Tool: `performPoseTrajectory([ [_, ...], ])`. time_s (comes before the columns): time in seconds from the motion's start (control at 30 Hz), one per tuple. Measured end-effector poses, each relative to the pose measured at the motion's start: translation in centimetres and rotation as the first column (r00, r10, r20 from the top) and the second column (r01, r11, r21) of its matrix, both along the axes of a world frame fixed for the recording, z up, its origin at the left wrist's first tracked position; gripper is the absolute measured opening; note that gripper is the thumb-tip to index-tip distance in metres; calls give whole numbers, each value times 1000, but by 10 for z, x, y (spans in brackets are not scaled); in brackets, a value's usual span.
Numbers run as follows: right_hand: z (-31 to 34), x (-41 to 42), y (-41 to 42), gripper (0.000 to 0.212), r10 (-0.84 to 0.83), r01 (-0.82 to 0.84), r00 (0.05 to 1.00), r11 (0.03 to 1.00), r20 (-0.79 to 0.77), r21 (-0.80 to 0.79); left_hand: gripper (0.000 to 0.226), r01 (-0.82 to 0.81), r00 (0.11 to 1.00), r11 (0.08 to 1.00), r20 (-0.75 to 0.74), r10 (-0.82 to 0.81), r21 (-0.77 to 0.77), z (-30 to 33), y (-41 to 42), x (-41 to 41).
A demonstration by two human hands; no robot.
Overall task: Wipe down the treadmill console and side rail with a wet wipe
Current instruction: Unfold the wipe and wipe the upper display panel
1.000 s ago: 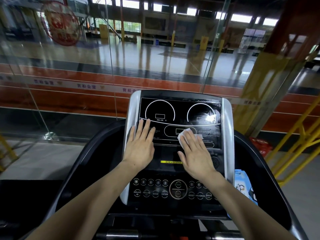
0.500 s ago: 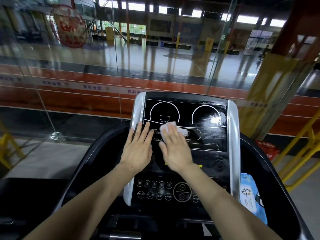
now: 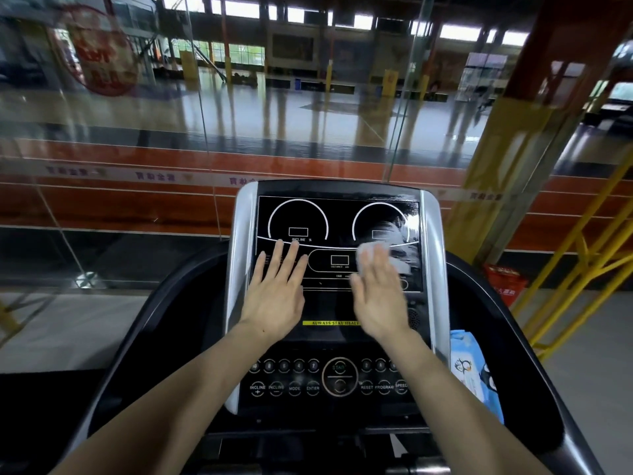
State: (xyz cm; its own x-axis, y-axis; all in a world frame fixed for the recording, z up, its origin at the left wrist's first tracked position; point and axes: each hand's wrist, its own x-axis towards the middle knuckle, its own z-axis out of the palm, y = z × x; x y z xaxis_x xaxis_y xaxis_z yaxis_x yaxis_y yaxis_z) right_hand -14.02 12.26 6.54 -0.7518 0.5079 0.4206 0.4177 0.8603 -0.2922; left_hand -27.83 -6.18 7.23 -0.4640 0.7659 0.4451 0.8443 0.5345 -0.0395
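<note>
Head view: the console [image 3: 337,234] is standing in the centre of the frame, its black display panel facing the wearer between two silver side strips. The left hand [image 3: 274,296] is lying flat and spread wide on the left part of the panel, fingers pointing up the frame, holding nothing and apparently bracing. The right hand [image 3: 378,296] is pressing a wipe [image 3: 368,252] flat against the panel to the right of centre; the hand is blurred, so it is judged to be sweeping. Only the upper edge of the wipe is showing above the fingertips; the rest is hidden under the palm. The fingers are extended, not curled round it.

Handling, as judged: the wipe is light, soft and limp, and is likely to bunch or slide out from under a flat palm. Spreading it and pinning it under the fingers should be keeping it in place. The panel is glossy, rigid and smooth, with streaked glare at its upper right. Firm pressure should be safe there, lighter pressure over the buttons [image 3: 298,387] in the lower centre.

A blue wipe pack [image 3: 474,368] is sitting in the tray just right of the console. The rail [image 3: 548,368] at lower right is not yet being touched.
</note>
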Motion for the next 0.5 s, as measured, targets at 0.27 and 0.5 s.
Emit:
performPoseTrajectory([
  [0.27,11,34,57,71,-70,69,996,997,61,14,66,46,999,999,5,-46,-20,4,17,10],
  [0.5,-16,53,22,82,-98,103,991,993,90,-58,63,69,998,998,5,-69,-2,7,29,20],
])
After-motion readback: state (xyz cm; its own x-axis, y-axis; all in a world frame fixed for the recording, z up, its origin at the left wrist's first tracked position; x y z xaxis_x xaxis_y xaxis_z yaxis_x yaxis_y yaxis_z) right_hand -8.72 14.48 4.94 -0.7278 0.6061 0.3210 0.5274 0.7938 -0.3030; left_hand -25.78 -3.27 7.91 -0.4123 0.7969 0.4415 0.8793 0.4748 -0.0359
